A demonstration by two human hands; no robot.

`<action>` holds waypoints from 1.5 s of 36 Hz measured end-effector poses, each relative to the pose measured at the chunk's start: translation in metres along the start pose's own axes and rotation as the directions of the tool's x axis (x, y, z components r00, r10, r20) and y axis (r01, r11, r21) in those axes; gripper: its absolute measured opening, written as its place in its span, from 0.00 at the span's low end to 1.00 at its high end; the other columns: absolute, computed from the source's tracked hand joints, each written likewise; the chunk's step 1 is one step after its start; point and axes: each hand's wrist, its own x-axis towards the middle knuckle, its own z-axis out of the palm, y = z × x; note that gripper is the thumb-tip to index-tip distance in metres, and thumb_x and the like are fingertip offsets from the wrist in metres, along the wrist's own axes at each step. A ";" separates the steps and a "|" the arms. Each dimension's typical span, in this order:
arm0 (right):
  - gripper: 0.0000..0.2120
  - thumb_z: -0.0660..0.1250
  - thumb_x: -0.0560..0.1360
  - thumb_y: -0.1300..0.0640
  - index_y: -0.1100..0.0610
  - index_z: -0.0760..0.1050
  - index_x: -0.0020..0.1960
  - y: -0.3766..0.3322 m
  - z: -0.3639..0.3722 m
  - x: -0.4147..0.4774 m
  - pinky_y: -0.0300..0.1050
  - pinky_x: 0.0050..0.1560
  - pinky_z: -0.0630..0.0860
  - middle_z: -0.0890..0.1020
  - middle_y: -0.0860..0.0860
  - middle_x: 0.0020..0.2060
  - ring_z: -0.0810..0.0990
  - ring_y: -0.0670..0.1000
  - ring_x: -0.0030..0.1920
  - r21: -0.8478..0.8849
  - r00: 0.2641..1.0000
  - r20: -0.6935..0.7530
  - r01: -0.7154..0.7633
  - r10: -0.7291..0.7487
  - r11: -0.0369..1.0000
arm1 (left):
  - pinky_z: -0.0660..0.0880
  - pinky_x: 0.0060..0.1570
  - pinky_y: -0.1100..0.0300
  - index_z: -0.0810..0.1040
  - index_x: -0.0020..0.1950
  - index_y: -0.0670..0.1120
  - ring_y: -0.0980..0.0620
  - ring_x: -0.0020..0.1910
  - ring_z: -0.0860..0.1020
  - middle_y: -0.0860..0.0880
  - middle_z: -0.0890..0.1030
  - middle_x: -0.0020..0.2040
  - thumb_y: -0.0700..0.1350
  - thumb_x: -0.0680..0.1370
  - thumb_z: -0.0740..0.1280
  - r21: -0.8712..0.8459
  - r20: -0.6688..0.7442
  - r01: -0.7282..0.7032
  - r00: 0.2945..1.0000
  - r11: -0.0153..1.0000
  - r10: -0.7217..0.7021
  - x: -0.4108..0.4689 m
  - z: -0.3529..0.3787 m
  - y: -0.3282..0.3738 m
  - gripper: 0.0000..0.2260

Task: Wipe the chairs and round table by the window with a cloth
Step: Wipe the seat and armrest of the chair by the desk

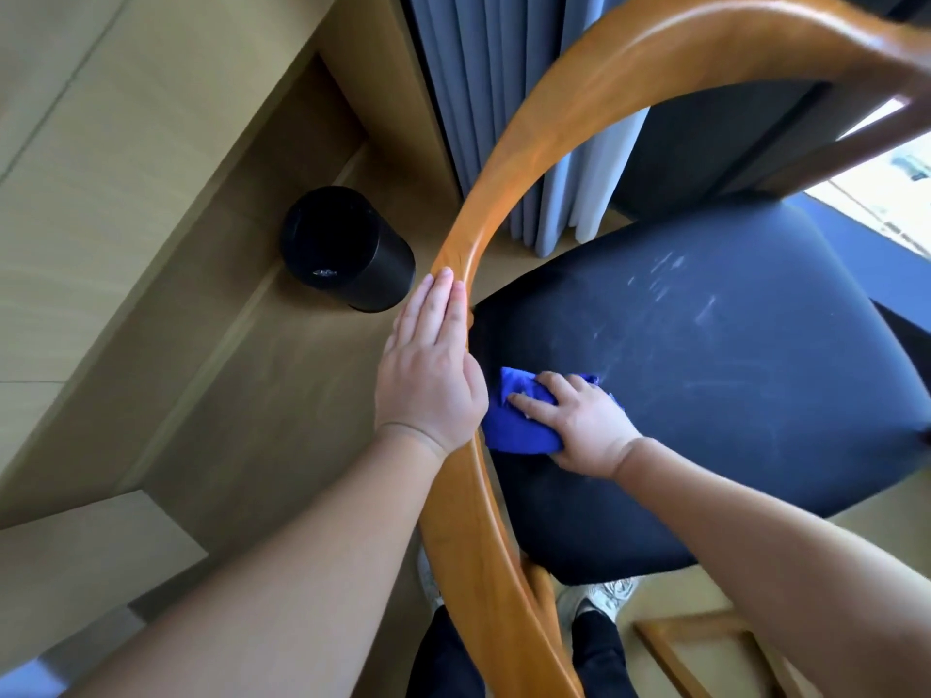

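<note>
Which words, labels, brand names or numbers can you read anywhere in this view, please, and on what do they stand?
None: no text shows on the chair's wooden rail, its dark seat, the blue cloth, the black waste bin or the curtain.

Tan wood-look floor (226,420) has a black round bin (347,249) on it, just beside the wooden chair (504,168). The chair's dark seat (730,370) has a bunched blue cloth (514,425) on it.

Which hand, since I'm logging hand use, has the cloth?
The right hand, holding the blue cloth against the dark seat; the left hand rests flat on the wooden armrest.
</note>
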 end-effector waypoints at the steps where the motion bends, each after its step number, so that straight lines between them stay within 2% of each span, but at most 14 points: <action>1: 0.37 0.75 0.55 0.54 0.48 0.73 0.65 0.009 -0.010 0.007 0.51 0.41 0.78 0.77 0.60 0.53 0.77 0.62 0.40 -0.001 1.000 -0.025 -0.019 0.019 1.000 | 0.59 0.71 0.52 0.64 0.74 0.41 0.45 0.74 0.60 0.43 0.65 0.74 0.45 0.76 0.50 0.002 0.002 -0.007 1.000 1.000 0.007 0.000 0.000 0.000 0.25; 6: 0.35 0.74 0.59 0.54 0.50 0.72 0.66 0.060 -0.056 0.056 0.60 0.49 0.76 0.75 0.61 0.56 0.75 0.66 0.47 0.029 0.943 -0.164 -0.290 0.291 0.957 | 0.60 0.71 0.49 0.69 0.70 0.42 0.44 0.73 0.62 0.42 0.67 0.73 0.44 0.76 0.52 -0.003 0.002 -0.043 0.999 0.999 0.043 -0.001 0.000 0.000 0.24; 10: 0.36 0.73 0.63 0.45 0.48 0.68 0.70 0.087 -0.066 0.085 0.64 0.64 0.64 0.73 0.58 0.60 0.67 0.65 0.61 -0.081 0.884 -0.081 -0.465 0.460 0.881 | 0.62 0.71 0.48 0.72 0.67 0.43 0.44 0.72 0.63 0.43 0.68 0.71 0.43 0.75 0.55 -0.033 -0.016 -0.029 0.999 0.999 0.029 -0.001 0.000 0.000 0.22; 13: 0.36 0.72 0.65 0.45 0.48 0.67 0.71 0.081 -0.054 0.084 0.60 0.62 0.68 0.70 0.58 0.62 0.67 0.64 0.61 -0.009 0.875 -0.075 -0.480 0.478 0.877 | 0.64 0.69 0.45 0.74 0.63 0.43 0.43 0.72 0.63 0.42 0.69 0.70 0.41 0.74 0.58 -0.042 -0.029 -0.055 0.998 0.998 0.054 -0.001 0.001 0.000 0.18; 17: 0.33 0.71 0.65 0.52 0.50 0.69 0.70 0.068 -0.042 0.068 0.59 0.53 0.72 0.71 0.61 0.59 0.71 0.65 0.53 0.015 0.858 -0.122 -0.501 0.499 0.865 | 0.64 0.69 0.44 0.76 0.60 0.44 0.43 0.72 0.63 0.42 0.70 0.70 0.41 0.74 0.59 -0.032 -0.014 -0.093 0.996 0.995 0.092 -0.002 0.001 0.000 0.16; 25: 0.36 0.75 0.55 0.55 0.53 0.75 0.64 -0.009 0.020 -0.025 0.57 0.41 0.77 0.76 0.64 0.53 0.76 0.65 0.43 0.061 0.914 -0.134 -0.378 0.383 0.924 | 0.59 0.72 0.45 0.79 0.49 0.45 0.41 0.71 0.63 0.43 0.73 0.67 0.41 0.72 0.56 -0.020 0.039 -0.183 0.982 0.983 0.184 -0.002 -0.002 0.000 0.13; 30: 0.37 0.75 0.58 0.47 0.47 0.69 0.66 -0.052 0.052 -0.106 0.59 0.45 0.79 0.76 0.61 0.56 0.77 0.62 0.47 0.003 0.966 0.048 -0.254 0.254 0.967 | 0.60 0.71 0.43 0.80 0.48 0.46 0.41 0.71 0.64 0.44 0.75 0.65 0.41 0.72 0.60 0.000 0.068 -0.219 0.973 0.976 0.219 -0.001 -0.004 0.000 0.10; 34: 0.36 0.74 0.59 0.45 0.47 0.70 0.66 -0.049 0.046 -0.111 0.57 0.44 0.79 0.77 0.60 0.55 0.78 0.61 0.47 -0.003 0.972 0.055 -0.231 0.230 0.973 | 0.61 0.70 0.43 0.80 0.48 0.46 0.41 0.71 0.64 0.45 0.75 0.64 0.42 0.73 0.61 0.016 0.078 -0.218 0.973 0.976 0.216 -0.001 -0.003 0.001 0.10; 37: 0.34 0.72 0.61 0.47 0.46 0.69 0.66 -0.044 0.037 -0.107 0.55 0.45 0.79 0.76 0.59 0.55 0.78 0.61 0.46 0.089 0.970 0.072 -0.236 0.230 0.968 | 0.63 0.69 0.42 0.81 0.48 0.46 0.41 0.71 0.64 0.45 0.76 0.64 0.42 0.73 0.63 0.027 0.084 -0.225 0.971 0.974 0.222 -0.001 -0.003 0.000 0.09; 42: 0.29 0.67 0.63 0.50 0.49 0.72 0.65 -0.017 0.008 -0.088 0.56 0.49 0.78 0.75 0.60 0.55 0.76 0.63 0.47 0.197 0.959 -0.016 -0.275 0.283 0.941 | 0.55 0.73 0.48 0.80 0.48 0.45 0.44 0.69 0.66 0.45 0.76 0.63 0.41 0.73 0.62 0.015 0.106 -0.342 0.935 0.940 0.339 0.001 -0.002 -0.001 0.09; 45: 0.29 0.63 0.63 0.48 0.53 0.76 0.64 0.016 -0.017 -0.061 0.56 0.51 0.77 0.76 0.64 0.55 0.77 0.65 0.46 0.194 0.933 -0.124 -0.312 0.339 0.930 | 0.55 0.73 0.48 0.81 0.47 0.45 0.47 0.62 0.73 0.47 0.80 0.55 0.41 0.73 0.62 0.008 0.127 -0.404 0.908 0.915 0.400 0.003 -0.001 -0.002 0.09; 48: 0.30 0.65 0.62 0.49 0.54 0.77 0.64 0.051 -0.044 -0.030 0.57 0.51 0.77 0.76 0.64 0.55 0.76 0.67 0.46 0.152 0.898 -0.194 -0.371 0.395 0.916 | 0.56 0.73 0.49 0.80 0.45 0.45 0.48 0.53 0.76 0.49 0.80 0.48 0.41 0.72 0.62 0.015 0.164 -0.471 0.871 0.882 0.463 0.005 -0.001 -0.002 0.08; 51: 0.33 0.73 0.63 0.55 0.54 0.73 0.68 0.080 -0.063 -0.003 0.59 0.55 0.75 0.73 0.64 0.60 0.74 0.69 0.52 0.116 0.853 -0.175 -0.478 0.491 0.871 | 0.55 0.73 0.52 0.80 0.42 0.45 0.49 0.47 0.76 0.49 0.80 0.44 0.41 0.72 0.60 0.011 0.194 -0.527 0.835 0.850 0.515 0.008 -0.001 -0.001 0.08; 54: 0.36 0.72 0.66 0.53 0.49 0.67 0.72 0.093 -0.065 0.014 0.59 0.59 0.72 0.69 0.59 0.65 0.69 0.67 0.60 0.084 0.804 -0.079 -0.584 0.589 0.808 | 0.55 0.73 0.53 0.80 0.42 0.46 0.50 0.44 0.77 0.49 0.80 0.41 0.42 0.73 0.60 0.023 0.204 -0.515 0.842 0.857 0.500 0.008 0.000 -0.002 0.09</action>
